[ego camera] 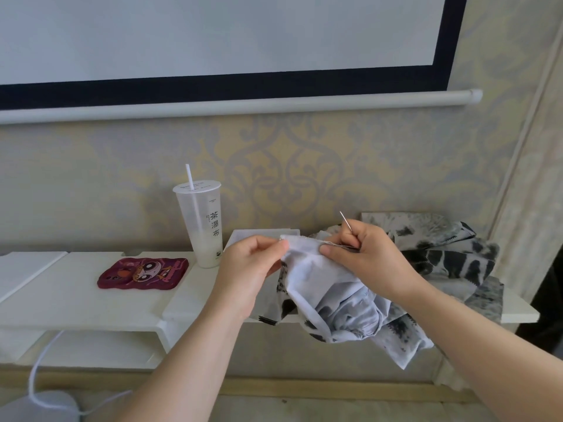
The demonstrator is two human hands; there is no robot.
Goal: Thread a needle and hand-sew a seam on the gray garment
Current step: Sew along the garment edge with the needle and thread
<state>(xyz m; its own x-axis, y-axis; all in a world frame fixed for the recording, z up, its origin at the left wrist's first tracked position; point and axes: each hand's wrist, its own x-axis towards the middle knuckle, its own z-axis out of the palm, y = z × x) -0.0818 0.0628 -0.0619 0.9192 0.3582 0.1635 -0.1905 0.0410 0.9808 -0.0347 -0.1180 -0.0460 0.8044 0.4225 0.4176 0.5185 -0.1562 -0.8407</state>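
The garment [323, 281], pale gray with dark blotches, is held up at centre right, in front of the white shelf [76, 300]; its lower folds hang past the shelf's near edge, and more of the same blotched cloth lies heaped on the shelf to the right, reaching to the far wall [304, 166].

The left hand [253, 266] pinches the garment's top edge between thumb and forefinger, its other fingers curled under; the right hand [368, 254] grips the same edge just to the right, thumb laid along the cloth, fingers curled round the needle [346, 222]; the needle stands nearly upright, its tip leaning a little left above the knuckles; a short run of pale thread [336, 245] lies along the edge from the thumb tip into the right fingers; I cannot tell whether it passes through the needle's eye.

Left of the hands a tall clear cup [202, 229] stands on the shelf, printed with dark characters, a white straw [190, 177] through its lid and a little milky drink at the bottom; farther left a red cartoon phone case [143, 274] lies flat; a white box [243, 236] sits just behind the left hand, against the wall.

A projector screen [213, 41] with a black border hangs above; a white cable [35, 370] loops down at near left.
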